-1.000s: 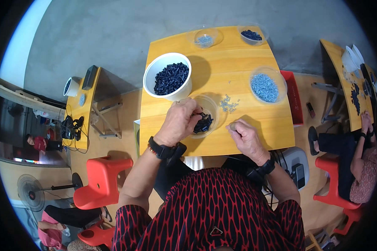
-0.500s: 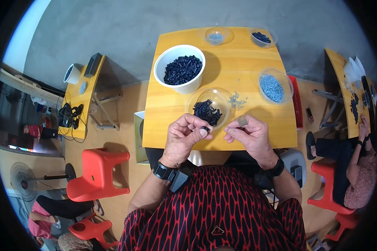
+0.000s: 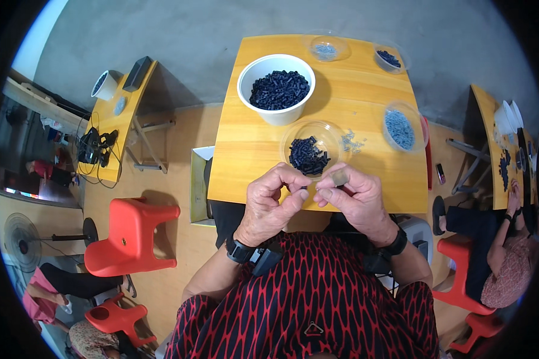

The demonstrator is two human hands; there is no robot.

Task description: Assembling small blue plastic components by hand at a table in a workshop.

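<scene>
My left hand is closed in a pinch over the table's near edge, a small dark tube-like piece just showing at its fingertips. My right hand pinches too, its fingertips close to the left ones; what they hold is too small to make out. A beige band wraps one right finger. Just beyond both hands lies a clear round bowl with dark pieces in it. To its right, small clear-grey bits are scattered on the wooden table.
A white tub full of dark pieces stands behind the bowl. At the right is a clear tub of light-blue pieces; smaller tubs sit at the far edge. A red chair stands left, and a person sits at another table on the right.
My fingertips have come together, the right hand moving left and the left hand slightly right. The view has shifted, so the table and tubs appear farther right.
</scene>
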